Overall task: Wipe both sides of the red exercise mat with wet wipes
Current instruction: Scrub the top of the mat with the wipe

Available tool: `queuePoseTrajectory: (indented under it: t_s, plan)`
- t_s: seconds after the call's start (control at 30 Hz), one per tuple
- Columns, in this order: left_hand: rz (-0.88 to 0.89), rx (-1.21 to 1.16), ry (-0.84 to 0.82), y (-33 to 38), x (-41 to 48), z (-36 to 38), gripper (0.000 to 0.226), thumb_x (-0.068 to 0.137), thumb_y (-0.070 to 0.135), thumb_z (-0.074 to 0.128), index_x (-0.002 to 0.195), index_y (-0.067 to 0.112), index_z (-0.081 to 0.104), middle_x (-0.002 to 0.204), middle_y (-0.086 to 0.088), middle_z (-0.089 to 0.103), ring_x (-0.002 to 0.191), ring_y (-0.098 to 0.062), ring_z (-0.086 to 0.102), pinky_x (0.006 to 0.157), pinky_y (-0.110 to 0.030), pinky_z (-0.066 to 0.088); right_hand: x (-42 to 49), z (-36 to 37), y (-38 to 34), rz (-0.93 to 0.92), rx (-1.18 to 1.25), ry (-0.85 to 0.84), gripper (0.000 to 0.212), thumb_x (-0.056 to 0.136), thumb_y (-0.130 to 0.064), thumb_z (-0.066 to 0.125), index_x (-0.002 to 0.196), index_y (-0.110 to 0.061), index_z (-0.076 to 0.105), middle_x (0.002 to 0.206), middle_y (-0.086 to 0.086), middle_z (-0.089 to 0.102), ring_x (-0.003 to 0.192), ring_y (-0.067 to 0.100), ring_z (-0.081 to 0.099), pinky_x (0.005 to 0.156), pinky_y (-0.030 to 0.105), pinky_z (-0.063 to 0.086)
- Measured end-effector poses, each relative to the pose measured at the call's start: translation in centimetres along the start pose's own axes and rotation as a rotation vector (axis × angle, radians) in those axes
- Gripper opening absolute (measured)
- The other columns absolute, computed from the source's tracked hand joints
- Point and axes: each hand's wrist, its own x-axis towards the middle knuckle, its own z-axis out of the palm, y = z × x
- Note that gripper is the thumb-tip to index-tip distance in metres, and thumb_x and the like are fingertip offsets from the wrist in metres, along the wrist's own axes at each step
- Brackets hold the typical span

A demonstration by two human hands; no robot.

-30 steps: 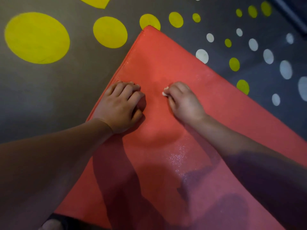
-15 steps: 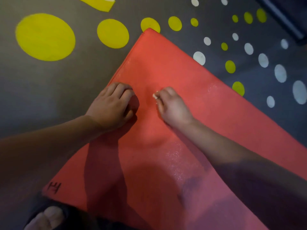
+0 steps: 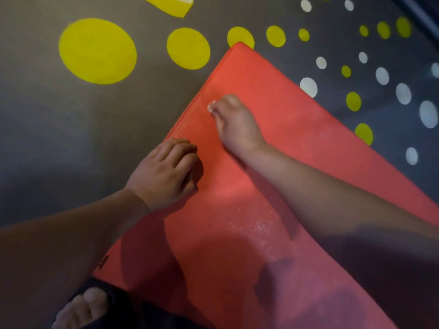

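Right hand (image 3: 237, 129), pinching wipe (image 3: 211, 107), slid farther up red mat (image 3: 297, 143) stretching lengthwise near-right; left hand (image 3: 164, 172) curled, empty

A single wide-angle camera, worn on the person's head, looked steeply down and slightly forward from close above the work. Both forearms entered from the bottom edge, at 7 and 4 o'clock, with the left hand (image 3: 166, 172) near centre and the right hand (image 3: 235, 124) just beyond it toward 12 o'clock. The red exercise mat (image 3: 297, 162) ran from its far corner at 12 o'clock down to 5 o'clock. Dotted grey floor (image 3: 71, 143) filled 9 through 2 o'clock, and the person's own foot (image 3: 80, 309) showed at 7 o'clock.
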Motion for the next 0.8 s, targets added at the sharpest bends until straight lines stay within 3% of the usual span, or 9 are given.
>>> queuePoseTrajectory:
  t_s: [0.1,0.17,0.27,0.33,0.47,0.57,0.63,0.73,0.8]
  plan:
    - [0.028,0.002,0.041,-0.3,-0.1,0.3,0.035,0.092,0.025,0.058,0.115,0.003,0.070,0.127,-0.017,0.065,0.124,-0.038,0.059,0.108,-0.051,0.045,1.0,-1.2,0.6,-0.221,-0.075,-0.191,0.014,0.094,-0.011,0.054,0.097,-0.006,0.066,0.093,0.015,0.059,0.087,0.033,0.059,0.077,0.040,0.047]
    - [0.031,0.003,0.045,-0.5,-0.2,0.4,0.034,0.093,0.025,0.057,0.116,0.004,0.071,0.128,-0.015,0.066,0.126,-0.037,0.059,0.108,-0.051,0.045,3.8,-2.1,2.1,-0.111,-0.152,-0.100,0.020,0.094,-0.016,0.050,0.091,-0.003,0.066,0.093,0.019,0.060,0.088,0.037,0.060,0.077,0.042,0.045]
    - [0.032,-0.006,0.044,-0.6,-0.2,0.4,0.034,0.093,0.024,0.056,0.116,0.004,0.071,0.129,-0.014,0.066,0.127,-0.036,0.059,0.108,-0.051,0.045,7.4,-2.5,3.8,0.206,-0.206,0.091,0.022,0.091,-0.015,0.050,0.086,0.001,0.064,0.096,0.024,0.062,0.090,0.040,0.060,0.078,0.045,0.040]
    - [0.034,-0.017,0.044,-0.7,-0.2,0.3,0.034,0.093,0.024,0.055,0.116,0.004,0.071,0.128,-0.014,0.066,0.127,-0.036,0.059,0.109,-0.050,0.045,7.8,-1.4,2.6,0.264,-0.189,0.134,0.018,0.089,-0.011,0.051,0.086,0.001,0.064,0.095,0.024,0.062,0.089,0.041,0.060,0.077,0.044,0.037]
    - [0.015,-0.027,0.034,-0.7,-0.1,0.3,0.034,0.093,0.029,0.060,0.116,0.006,0.071,0.128,-0.013,0.066,0.126,-0.036,0.059,0.110,-0.050,0.044,3.8,1.2,-2.4,-0.060,-0.025,-0.047,0.013,0.088,-0.008,0.055,0.089,-0.004,0.067,0.090,0.018,0.062,0.086,0.037,0.061,0.077,0.043,0.047]
    - [0.024,-0.037,0.035,-0.7,-0.2,0.3,0.036,0.097,0.031,0.054,0.116,0.007,0.071,0.127,-0.013,0.066,0.124,-0.036,0.060,0.110,-0.049,0.044,2.5,1.0,-2.4,-0.295,-0.070,-0.211,0.010,0.090,-0.009,0.057,0.094,-0.004,0.065,0.092,0.017,0.060,0.085,0.036,0.060,0.076,0.042,0.046]
    - [0.026,-0.041,0.040,-0.7,-0.2,0.2,0.038,0.099,0.031,0.047,0.115,0.007,0.072,0.128,-0.013,0.066,0.125,-0.035,0.060,0.111,-0.049,0.044,5.0,0.3,-0.4,-0.202,-0.155,-0.150,0.014,0.092,-0.011,0.054,0.096,-0.003,0.065,0.096,0.019,0.060,0.088,0.038,0.060,0.077,0.044,0.045]
    - [0.023,-0.039,0.067,-0.7,-0.2,0.2,0.031,0.095,0.023,0.053,0.112,0.006,0.073,0.127,-0.012,0.067,0.125,-0.034,0.061,0.109,-0.048,0.045,8.7,-1.5,3.1,0.176,-0.258,0.041,0.019,0.096,-0.014,0.049,0.101,-0.002,0.064,0.108,0.022,0.060,0.097,0.040,0.059,0.081,0.043,0.039]
    - [0.025,-0.046,0.068,-0.7,-0.1,0.3,0.029,0.094,0.021,0.055,0.112,0.006,0.072,0.126,-0.012,0.067,0.125,-0.034,0.061,0.109,-0.048,0.046,9.4,-1.7,3.9,0.314,-0.275,0.098,0.021,0.097,-0.013,0.047,0.103,-0.001,0.063,0.111,0.023,0.060,0.099,0.040,0.059,0.082,0.042,0.038]
